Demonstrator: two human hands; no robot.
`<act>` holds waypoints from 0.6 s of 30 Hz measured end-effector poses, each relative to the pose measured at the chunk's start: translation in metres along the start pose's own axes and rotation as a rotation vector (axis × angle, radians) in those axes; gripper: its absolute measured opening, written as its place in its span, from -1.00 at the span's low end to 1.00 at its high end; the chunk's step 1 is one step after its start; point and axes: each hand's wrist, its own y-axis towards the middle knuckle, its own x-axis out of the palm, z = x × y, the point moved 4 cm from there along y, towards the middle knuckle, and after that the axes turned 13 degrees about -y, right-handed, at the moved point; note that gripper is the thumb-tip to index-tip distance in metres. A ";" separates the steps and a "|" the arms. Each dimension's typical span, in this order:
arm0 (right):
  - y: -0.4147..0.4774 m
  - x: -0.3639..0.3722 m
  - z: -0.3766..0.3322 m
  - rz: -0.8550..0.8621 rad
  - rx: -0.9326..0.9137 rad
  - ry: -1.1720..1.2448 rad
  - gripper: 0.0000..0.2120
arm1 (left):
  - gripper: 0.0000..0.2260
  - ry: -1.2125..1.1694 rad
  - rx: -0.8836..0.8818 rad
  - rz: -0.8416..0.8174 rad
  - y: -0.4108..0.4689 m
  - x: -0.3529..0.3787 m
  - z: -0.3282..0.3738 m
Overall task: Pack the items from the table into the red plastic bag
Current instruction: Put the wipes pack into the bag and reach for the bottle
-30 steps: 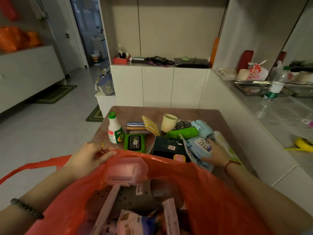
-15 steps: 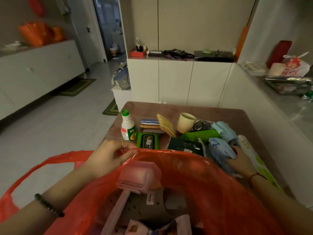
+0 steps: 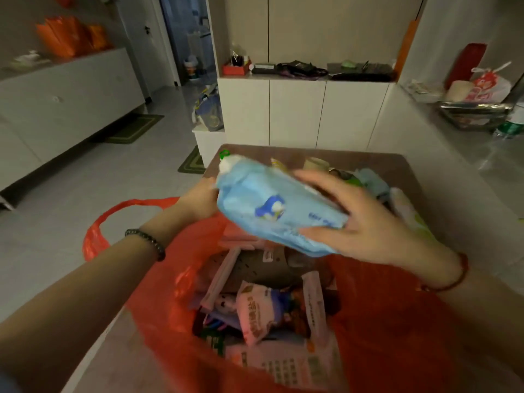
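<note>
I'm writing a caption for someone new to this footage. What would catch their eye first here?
First, the light blue packet held in the right hand at the centre of the frame, above the open red plastic bag. The bag fills the foreground, already crowded with packets, and the left hand holds its far rim. Beyond, more items wait on the brown table.

A pale tiled floor (image 3: 93, 177) fills the left half of the frame, dimly lit and faintly glossy. Along the far left runs a long white sideboard (image 3: 71, 95) with orange bags (image 3: 71, 38) on top and a green mat (image 3: 133, 129) at its foot. At upper centre, a doorway (image 3: 187, 38) opens into a bluish room. Right of it stand low white cabinets (image 3: 297, 112) under beige wall panels (image 3: 340, 26), their top cluttered. A grey counter (image 3: 453, 154) runs down the right side.
</note>
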 end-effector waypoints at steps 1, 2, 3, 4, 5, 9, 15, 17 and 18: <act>-0.005 0.023 -0.001 -0.069 -0.026 -0.115 -0.41 | -0.69 0.006 -0.011 -0.014 -0.003 -0.003 -0.005; -0.010 0.045 0.002 -0.116 -0.054 -0.230 -0.39 | -0.74 0.020 0.005 -0.016 -0.005 -0.005 -0.008; -0.016 0.066 0.006 -0.146 -0.057 -0.344 -0.38 | -0.80 0.039 -0.002 -0.009 -0.010 -0.008 -0.008; -0.023 0.085 0.012 -0.179 -0.038 -0.433 -0.38 | -0.85 0.052 0.006 -0.008 -0.013 -0.010 -0.010; -0.031 0.101 0.017 -0.223 -0.013 -0.505 -0.38 | -0.89 0.068 -0.004 -0.010 -0.017 -0.012 -0.012; -0.057 0.136 0.033 -0.294 0.014 -0.726 -0.27 | -0.96 0.142 0.024 -0.006 -0.022 -0.016 -0.012; -0.053 0.113 0.031 -0.580 0.048 -0.447 -0.24 | -0.86 0.118 0.019 -0.062 -0.015 -0.014 -0.012; -0.029 0.084 0.024 -0.501 0.079 -0.208 -0.38 | -0.87 0.083 0.012 -0.083 -0.011 -0.013 -0.013; -0.013 0.069 0.023 -0.426 0.103 -0.093 -0.47 | -0.87 0.068 0.008 -0.093 -0.007 -0.014 -0.013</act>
